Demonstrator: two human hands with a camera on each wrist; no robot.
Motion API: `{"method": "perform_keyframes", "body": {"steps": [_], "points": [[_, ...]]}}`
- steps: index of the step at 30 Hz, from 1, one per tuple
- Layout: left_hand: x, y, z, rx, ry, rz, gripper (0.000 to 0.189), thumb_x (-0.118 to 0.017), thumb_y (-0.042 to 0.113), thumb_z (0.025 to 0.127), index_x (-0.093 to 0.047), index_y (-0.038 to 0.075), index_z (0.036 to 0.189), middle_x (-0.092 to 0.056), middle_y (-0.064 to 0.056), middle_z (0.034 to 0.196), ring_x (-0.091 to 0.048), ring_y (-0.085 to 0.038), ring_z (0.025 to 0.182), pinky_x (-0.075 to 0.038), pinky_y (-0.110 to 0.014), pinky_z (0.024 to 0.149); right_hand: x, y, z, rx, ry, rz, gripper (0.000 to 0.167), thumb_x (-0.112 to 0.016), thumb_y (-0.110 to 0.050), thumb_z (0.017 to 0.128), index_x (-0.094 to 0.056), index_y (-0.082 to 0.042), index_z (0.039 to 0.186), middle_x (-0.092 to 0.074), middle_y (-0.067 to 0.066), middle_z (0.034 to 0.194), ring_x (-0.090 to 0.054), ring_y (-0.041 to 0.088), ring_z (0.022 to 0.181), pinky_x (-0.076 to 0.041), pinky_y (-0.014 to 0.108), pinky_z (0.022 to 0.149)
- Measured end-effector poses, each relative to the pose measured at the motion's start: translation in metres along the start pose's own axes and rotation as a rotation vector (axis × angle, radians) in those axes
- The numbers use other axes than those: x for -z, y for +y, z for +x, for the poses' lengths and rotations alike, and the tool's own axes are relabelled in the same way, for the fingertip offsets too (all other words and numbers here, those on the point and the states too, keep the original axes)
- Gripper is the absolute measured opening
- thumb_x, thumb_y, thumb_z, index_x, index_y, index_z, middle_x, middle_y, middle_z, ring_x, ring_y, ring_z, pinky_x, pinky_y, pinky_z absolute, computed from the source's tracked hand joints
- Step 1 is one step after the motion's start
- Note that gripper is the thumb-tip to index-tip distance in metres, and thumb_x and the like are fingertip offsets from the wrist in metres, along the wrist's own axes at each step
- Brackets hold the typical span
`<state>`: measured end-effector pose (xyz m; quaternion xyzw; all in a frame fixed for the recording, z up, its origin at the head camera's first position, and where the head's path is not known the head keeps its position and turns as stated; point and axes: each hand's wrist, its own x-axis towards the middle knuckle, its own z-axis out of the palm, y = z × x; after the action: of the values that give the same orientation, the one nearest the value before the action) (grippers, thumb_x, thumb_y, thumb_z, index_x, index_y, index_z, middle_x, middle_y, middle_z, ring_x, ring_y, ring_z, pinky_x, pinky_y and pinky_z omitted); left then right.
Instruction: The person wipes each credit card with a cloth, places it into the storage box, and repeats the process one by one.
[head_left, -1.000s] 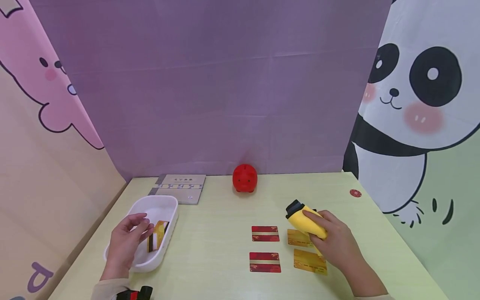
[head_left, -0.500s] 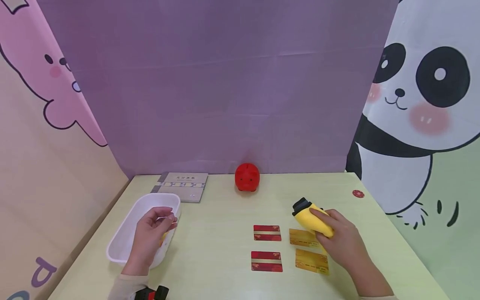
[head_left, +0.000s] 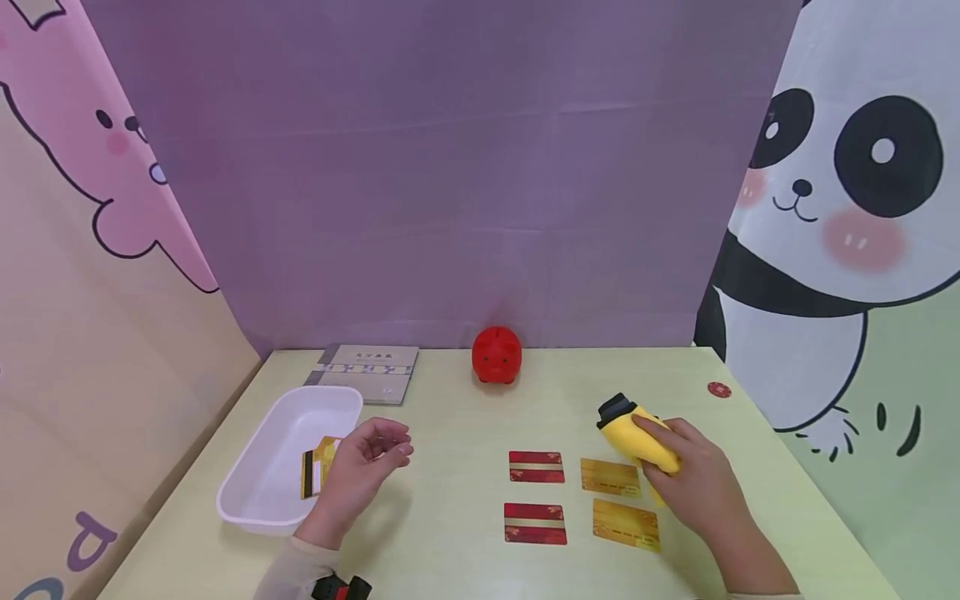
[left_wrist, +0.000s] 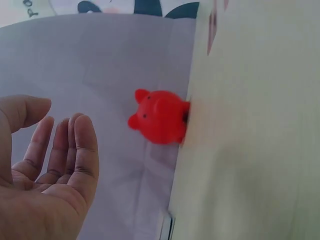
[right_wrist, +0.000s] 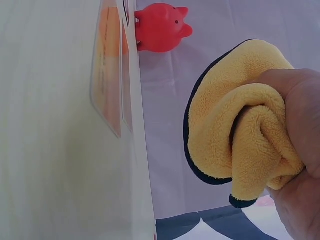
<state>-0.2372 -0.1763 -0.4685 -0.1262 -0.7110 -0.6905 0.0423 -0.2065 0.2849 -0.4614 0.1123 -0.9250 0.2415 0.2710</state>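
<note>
My right hand [head_left: 699,485] grips a folded yellow cloth [head_left: 636,437] with dark edging. In the right wrist view the cloth [right_wrist: 250,135] shows a fuzzy, bunched fold. It is raised above two gold cards [head_left: 609,477], which lie one nearer than the other on the table. Left of them lie two red striped cards [head_left: 536,467]. My left hand [head_left: 358,471] hovers over the table at the right side of a white tray [head_left: 255,467]. Its fingers are loosely bent, with nothing between them and the thumb. A gold card [head_left: 308,473] inside the tray is partly hidden by that hand.
A red piggy bank [head_left: 497,356] stands at the table's back edge. A grey booklet [head_left: 371,373] lies behind the tray. At the far right is a small red round chip [head_left: 719,390]. Purple cloth [head_left: 480,183] hangs behind the table.
My left hand has moved right, from over the tray to beside it, uncovering part of the card inside. My right hand has shifted slightly right with the cloth. The camera view shifted slightly.
</note>
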Motion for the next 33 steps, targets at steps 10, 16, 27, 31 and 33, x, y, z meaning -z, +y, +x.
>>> {"method": "perform_keyframes", "body": {"steps": [10,16,27,31,33], "points": [[-0.038,-0.015,0.008,0.038,-0.164,0.158,0.022,-0.077,0.008,0.095,-0.069,0.009,0.116,-0.069,-0.009,0.113,-0.068,-0.024,0.105,-0.061,-0.028,0.088,0.004,0.005,-0.002,-0.037,0.010,-0.007,0.066,-0.085,0.000,0.078,-0.069,-0.019,0.139,-0.064,0.003,0.114,-0.056,0.022,0.085,-0.050,0.028,0.062],[-0.054,-0.019,0.010,0.063,-0.253,0.187,0.024,-0.076,0.010,0.097,-0.068,0.010,0.119,-0.067,-0.017,0.122,-0.067,-0.024,0.109,-0.061,-0.027,0.090,0.008,0.008,0.000,-0.056,0.024,-0.014,0.067,-0.085,0.000,0.078,-0.069,-0.020,0.140,-0.064,0.005,0.114,-0.058,0.025,0.086,-0.053,0.034,0.066],[-0.073,-0.023,0.013,0.118,-0.405,0.236,0.035,-0.081,0.014,0.094,-0.066,0.006,0.124,-0.066,-0.014,0.122,-0.066,-0.023,0.110,-0.060,-0.030,0.091,0.014,0.013,-0.001,-0.070,0.068,-0.020,0.066,-0.086,0.001,0.078,-0.070,-0.017,0.138,-0.065,0.005,0.112,-0.058,0.026,0.086,-0.053,0.037,0.068],[-0.081,-0.023,0.014,0.142,-0.472,0.308,0.037,-0.083,0.017,0.092,-0.067,0.010,0.125,-0.067,-0.007,0.122,-0.065,-0.024,0.111,-0.059,-0.035,0.094,0.015,0.017,-0.001,-0.079,0.082,-0.024,0.067,-0.086,0.002,0.077,-0.070,-0.018,0.138,-0.065,0.005,0.112,-0.058,0.026,0.087,-0.052,0.039,0.069],[-0.085,-0.024,0.015,0.153,-0.499,0.339,0.038,-0.084,0.018,0.091,-0.068,0.011,0.125,-0.067,-0.004,0.122,-0.064,-0.023,0.111,-0.058,-0.038,0.095,0.016,0.019,-0.001,-0.091,0.083,-0.022,0.067,-0.087,0.001,0.077,-0.070,-0.019,0.139,-0.065,0.006,0.112,-0.058,0.027,0.087,-0.052,0.041,0.070]]}}
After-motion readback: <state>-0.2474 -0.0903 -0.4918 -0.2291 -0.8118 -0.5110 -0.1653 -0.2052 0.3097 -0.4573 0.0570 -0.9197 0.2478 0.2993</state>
